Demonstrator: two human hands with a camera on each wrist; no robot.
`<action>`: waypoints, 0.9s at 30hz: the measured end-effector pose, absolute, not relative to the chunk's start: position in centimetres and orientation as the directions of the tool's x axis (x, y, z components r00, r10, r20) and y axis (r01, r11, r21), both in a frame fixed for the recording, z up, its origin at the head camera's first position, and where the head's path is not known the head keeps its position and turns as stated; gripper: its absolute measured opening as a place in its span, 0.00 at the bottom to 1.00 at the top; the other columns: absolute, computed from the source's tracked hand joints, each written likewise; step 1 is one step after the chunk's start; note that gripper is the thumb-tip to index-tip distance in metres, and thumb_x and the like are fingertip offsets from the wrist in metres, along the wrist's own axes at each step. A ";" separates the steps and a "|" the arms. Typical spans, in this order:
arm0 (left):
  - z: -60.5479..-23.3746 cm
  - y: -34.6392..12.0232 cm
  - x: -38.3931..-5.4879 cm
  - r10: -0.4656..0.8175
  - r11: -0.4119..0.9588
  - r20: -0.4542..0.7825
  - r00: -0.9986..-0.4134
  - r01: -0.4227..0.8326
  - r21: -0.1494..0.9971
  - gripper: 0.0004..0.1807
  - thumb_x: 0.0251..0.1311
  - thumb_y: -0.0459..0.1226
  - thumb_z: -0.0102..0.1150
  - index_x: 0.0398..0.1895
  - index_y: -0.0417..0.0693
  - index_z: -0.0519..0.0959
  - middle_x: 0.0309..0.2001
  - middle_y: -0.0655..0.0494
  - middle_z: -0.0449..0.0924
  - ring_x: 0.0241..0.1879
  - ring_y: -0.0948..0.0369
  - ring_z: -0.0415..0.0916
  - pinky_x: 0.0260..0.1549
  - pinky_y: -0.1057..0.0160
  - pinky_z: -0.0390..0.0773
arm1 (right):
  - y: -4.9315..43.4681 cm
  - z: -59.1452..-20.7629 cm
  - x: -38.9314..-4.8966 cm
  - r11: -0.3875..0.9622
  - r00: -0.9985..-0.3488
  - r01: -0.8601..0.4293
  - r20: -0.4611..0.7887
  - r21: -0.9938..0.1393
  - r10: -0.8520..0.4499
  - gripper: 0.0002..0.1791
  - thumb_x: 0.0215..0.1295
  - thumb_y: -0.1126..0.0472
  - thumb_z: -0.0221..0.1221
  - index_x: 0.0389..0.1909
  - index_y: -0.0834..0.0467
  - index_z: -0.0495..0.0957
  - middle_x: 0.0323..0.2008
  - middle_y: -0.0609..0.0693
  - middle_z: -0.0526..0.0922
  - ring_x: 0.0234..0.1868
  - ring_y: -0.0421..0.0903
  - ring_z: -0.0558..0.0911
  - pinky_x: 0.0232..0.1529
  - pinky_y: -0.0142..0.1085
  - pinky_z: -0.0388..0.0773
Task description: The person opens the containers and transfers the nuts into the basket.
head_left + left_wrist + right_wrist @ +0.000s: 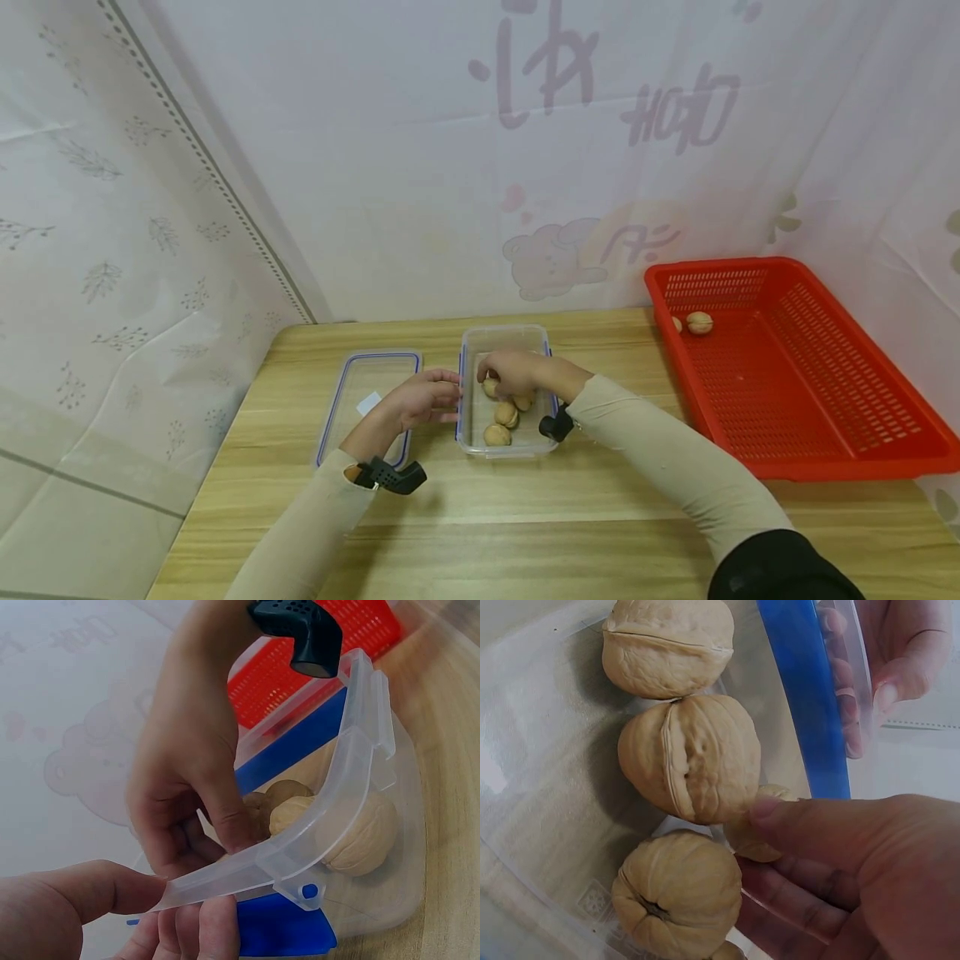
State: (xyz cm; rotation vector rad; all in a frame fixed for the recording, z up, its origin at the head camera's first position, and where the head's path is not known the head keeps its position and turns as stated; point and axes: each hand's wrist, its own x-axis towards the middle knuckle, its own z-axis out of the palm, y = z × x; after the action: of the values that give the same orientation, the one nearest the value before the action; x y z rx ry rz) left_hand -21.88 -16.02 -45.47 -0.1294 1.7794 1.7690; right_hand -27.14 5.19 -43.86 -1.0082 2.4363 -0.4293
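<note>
A clear plastic food box [480, 333] with blue side latches stands on the table, several walnuts [497, 435] lying in it. At its left wall my left hand [429, 397] pinches the rim, thumb on the edge and fingers against the blue latch [285, 930]. My right hand [513, 372] reaches down inside the box. In the right wrist view its thumb and fingers hold a walnut [748, 838], half hidden behind the thumb. Two larger-looking walnuts [690, 759] lie close beside that thumb.
A lid [348, 379] with a blue seal lies flat on the table left of the box. The red plastic basket [757, 375] at the right holds a walnut [700, 323] and part of another near its left wall. A printed curtain [420, 167] hangs behind the table [480, 542].
</note>
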 end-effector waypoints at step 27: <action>-45.2 -16.2 -21.8 0.364 0.104 -0.474 -0.802 -0.471 0.876 0.19 0.69 0.28 0.48 0.61 0.29 0.65 0.39 0.53 0.74 0.38 0.62 0.74 0.41 0.63 0.86 | 7.3 -42.0 -27.7 0.491 -0.611 -0.455 -0.141 -0.743 -0.779 0.19 0.70 0.71 0.58 0.60 0.63 0.79 0.58 0.53 0.82 0.58 0.50 0.80 0.62 0.41 0.78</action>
State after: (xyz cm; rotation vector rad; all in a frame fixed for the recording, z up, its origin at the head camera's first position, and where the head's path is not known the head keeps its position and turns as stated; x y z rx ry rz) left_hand -21.82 -16.15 -45.22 -0.1048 1.7789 1.7631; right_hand -27.67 7.34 -41.97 -1.0186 2.2743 -0.9353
